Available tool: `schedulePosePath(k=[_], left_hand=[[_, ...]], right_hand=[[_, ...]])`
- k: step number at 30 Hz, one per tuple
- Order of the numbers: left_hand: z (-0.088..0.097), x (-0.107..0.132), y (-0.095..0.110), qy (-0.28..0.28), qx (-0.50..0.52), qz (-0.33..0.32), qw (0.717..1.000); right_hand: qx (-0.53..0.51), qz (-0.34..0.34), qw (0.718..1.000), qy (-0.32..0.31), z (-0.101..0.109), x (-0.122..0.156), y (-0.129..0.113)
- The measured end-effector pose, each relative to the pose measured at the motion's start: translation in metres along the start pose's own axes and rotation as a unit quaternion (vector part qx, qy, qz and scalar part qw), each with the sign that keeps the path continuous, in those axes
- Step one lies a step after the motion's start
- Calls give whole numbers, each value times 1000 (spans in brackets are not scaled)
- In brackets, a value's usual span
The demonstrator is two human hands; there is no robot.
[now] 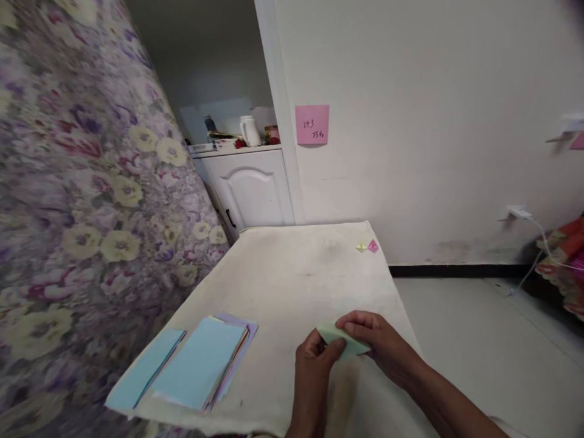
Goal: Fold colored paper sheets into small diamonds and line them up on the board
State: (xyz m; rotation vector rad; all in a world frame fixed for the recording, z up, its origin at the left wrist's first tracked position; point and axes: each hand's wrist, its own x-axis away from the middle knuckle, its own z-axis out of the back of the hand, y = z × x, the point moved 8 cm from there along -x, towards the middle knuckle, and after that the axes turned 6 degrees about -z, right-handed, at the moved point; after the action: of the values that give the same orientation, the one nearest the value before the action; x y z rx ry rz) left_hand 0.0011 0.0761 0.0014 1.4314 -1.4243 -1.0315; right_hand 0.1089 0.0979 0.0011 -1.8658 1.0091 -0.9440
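Note:
A small piece of pale green folded paper (350,348) is held up above the table's near right part. My left hand (314,359) pinches its left side, with the thumb lying across the front. At the upper right edge, the thumb and fingers of my right hand (371,334) are closed on the same paper. Parts of the folds are covered by my fingers. Toward the far right corner of the table lie a small yellow folded paper (361,247) and a pink one (373,246), side by side.
On the cloth-covered table (292,274), a stack of coloured paper sheets (203,359) lies at the near left beside a narrower blue stack (148,368). A floral curtain (91,213) hangs along the left. Behind stand a wall with a pink note (312,125) and a white cabinet (255,188).

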Motion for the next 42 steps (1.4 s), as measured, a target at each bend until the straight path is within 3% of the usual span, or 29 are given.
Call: schedulePosePath(k=[8,15,26,30,35,39,42], left_hand=[[11,-3,-1,36,-78,-42,995],[19,-7,-8,65,-33,-39,997],[16,-4,-1,44,-42,-25,998],[17,-5,1,54,-34,-7,998],[20,-7,-8,54,-7,12,998],[27,-7,-20,89,7,18,996],[26,-7,-18,83,-1,5,997]], right_hand=[[43,-49,998,6,-2,1,5],[41,-50,998,-7,-7,3,2],[23,-50,997,-51,-9,0,14],[105,-25,994,-27,-4,-1,9],[253,77,963,51,5,-3,-13],[251,81,963,44,2,-5,-10],[246,77,964,60,4,-5,-8]])
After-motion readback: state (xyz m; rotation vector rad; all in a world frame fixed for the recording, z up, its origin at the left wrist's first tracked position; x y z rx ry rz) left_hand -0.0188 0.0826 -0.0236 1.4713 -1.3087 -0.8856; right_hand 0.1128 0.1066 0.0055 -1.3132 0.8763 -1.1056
